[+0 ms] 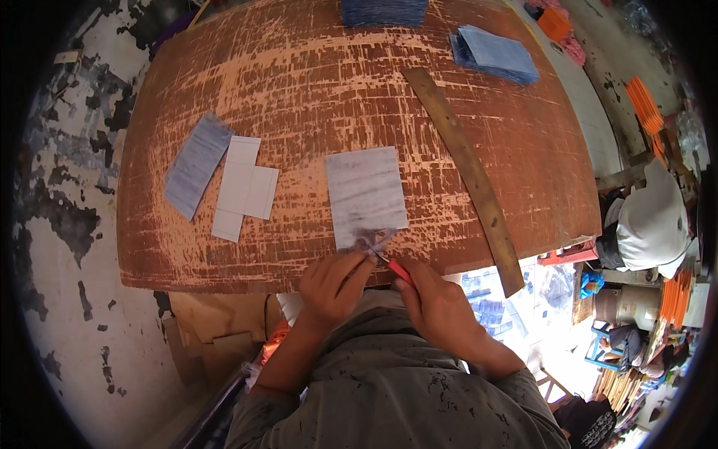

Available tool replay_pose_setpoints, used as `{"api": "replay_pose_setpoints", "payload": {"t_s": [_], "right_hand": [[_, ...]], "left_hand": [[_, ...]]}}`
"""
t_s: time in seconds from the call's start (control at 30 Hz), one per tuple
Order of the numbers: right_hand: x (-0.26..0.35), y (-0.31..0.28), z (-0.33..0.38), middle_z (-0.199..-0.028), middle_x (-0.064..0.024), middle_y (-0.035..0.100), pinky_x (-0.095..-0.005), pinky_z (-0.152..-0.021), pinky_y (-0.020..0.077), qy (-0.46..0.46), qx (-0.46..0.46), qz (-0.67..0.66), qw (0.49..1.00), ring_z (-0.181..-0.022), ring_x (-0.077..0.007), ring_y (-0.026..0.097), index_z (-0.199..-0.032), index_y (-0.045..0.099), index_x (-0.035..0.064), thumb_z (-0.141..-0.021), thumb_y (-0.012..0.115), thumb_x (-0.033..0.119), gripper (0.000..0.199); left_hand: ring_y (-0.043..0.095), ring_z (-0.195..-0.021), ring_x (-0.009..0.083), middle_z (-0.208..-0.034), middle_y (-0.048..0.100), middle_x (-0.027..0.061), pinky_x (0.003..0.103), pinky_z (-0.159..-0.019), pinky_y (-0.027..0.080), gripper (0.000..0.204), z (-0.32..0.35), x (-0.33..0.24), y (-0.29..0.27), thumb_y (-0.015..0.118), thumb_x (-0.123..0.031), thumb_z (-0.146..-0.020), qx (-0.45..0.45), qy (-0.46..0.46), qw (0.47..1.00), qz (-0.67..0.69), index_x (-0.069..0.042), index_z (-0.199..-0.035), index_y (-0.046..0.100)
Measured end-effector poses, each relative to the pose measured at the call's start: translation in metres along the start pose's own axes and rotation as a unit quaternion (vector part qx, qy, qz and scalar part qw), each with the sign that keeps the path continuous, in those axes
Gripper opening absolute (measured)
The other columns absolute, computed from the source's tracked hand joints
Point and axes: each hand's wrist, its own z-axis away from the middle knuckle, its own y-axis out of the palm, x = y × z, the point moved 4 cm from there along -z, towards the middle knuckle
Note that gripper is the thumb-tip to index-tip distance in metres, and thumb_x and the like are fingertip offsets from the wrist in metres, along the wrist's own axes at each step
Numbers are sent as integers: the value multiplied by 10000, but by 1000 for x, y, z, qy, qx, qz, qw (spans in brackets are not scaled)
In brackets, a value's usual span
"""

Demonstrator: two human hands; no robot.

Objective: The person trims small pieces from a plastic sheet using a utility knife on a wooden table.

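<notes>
My right hand (437, 303) is closed around a red knife (398, 271) at the near edge of the desk (314, 90). My left hand (333, 284) presses its fingers together on the near corner of a grey sheet (365, 196). Farther left lie a white card (245, 187) and a blue sheet (197, 165). A long ruler (467, 168) lies to the right.
</notes>
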Motion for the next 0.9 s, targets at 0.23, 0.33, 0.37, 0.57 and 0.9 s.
{"api": "replay_pose_setpoints", "payload": {"t_s": [0.23, 0.33, 0.37, 0.57, 0.9], "right_hand": [[0, 1, 1, -1030, -220, 717, -534, -667, 599, 33, 25, 8, 999, -823, -460, 729, -1364, 591, 18, -1101, 633, 182, 312], [0, 4, 7, -1031, -221, 717, -543, -662, 605, 49, 38, 16, 998, -815, -461, 733, -1355, 594, 20, -1104, 628, 193, 307], [0, 5, 9, -1032, -220, 718, -546, -659, 606, 52, 33, 19, 998, -810, -464, 733, -1350, 594, 20, -1103, 629, 192, 303], [-8, 13, 20, -1067, -228, 716, -570, -674, 599, 68, 24, 6, 997, -823, -485, 731, -1370, 590, 21, -1103, 629, 191, 319], [-4, 15, 27, -1165, -267, 695, -582, -777, 589, 95, 17, -45, 994, -960, -523, 719, -1446, 562, 0, -1109, 631, 165, 382]], "left_hand": [[749, -837, 279, -1037, 771, 87, 383, -688, 573, 152, -4, 1, 0, 840, -47, -895, 25, -14, 999, 29, -62, -1029, 770], [747, -826, 280, -1009, 769, 95, 387, -677, 576, 144, -1, 3, 1, 843, -79, -898, 22, -27, 998, 45, -60, -1005, 749], [747, -826, 280, -1009, 769, 95, 387, -677, 576, 144, -2, 3, 2, 843, -79, -898, 23, -27, 998, 46, -60, -1005, 749], [733, -790, 265, -972, 738, 85, 378, -659, 582, 158, -9, 2, 1, 828, -97, -894, 37, -50, 994, 85, -54, -1005, 725], [740, -786, 289, -950, 753, 108, 385, -661, 587, 131, -14, 2, 2, 814, -85, -884, 32, -80, 991, 104, -48, -976, 728]]}}
